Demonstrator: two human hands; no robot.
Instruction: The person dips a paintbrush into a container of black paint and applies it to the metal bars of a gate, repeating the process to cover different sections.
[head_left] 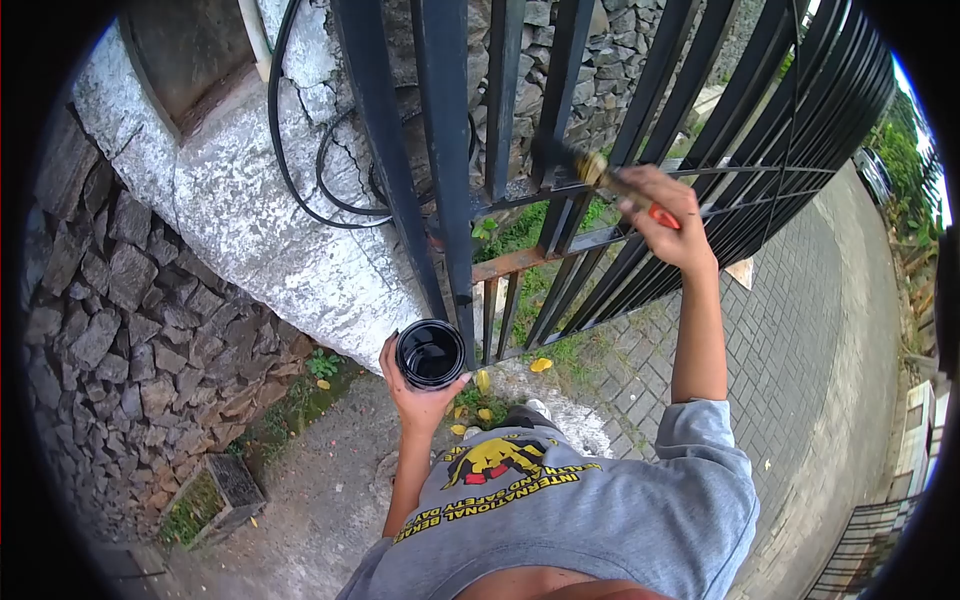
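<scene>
My right hand (662, 218) is closed round the handle of a paintbrush (592, 168), whose dark bristles overlap an upright bar of the black metal gate (440, 130). Part of the handle shows red under my fingers. Lower down and to the left, my left hand (420, 398) grips an open paint can (430, 354) from below and the side. Black paint shows inside the can, which stands close by the foot of the gate post. A crossbar (510, 265) of the gate has a rusty brown stretch.
A whitewashed wall (240, 200) with a black hose (280, 130) lies to the left, above a stone wall (130, 350). A planter box (215, 500) stands on the ground at lower left. Paving (770, 340) runs off to the right, with a parked car (872, 175) far back.
</scene>
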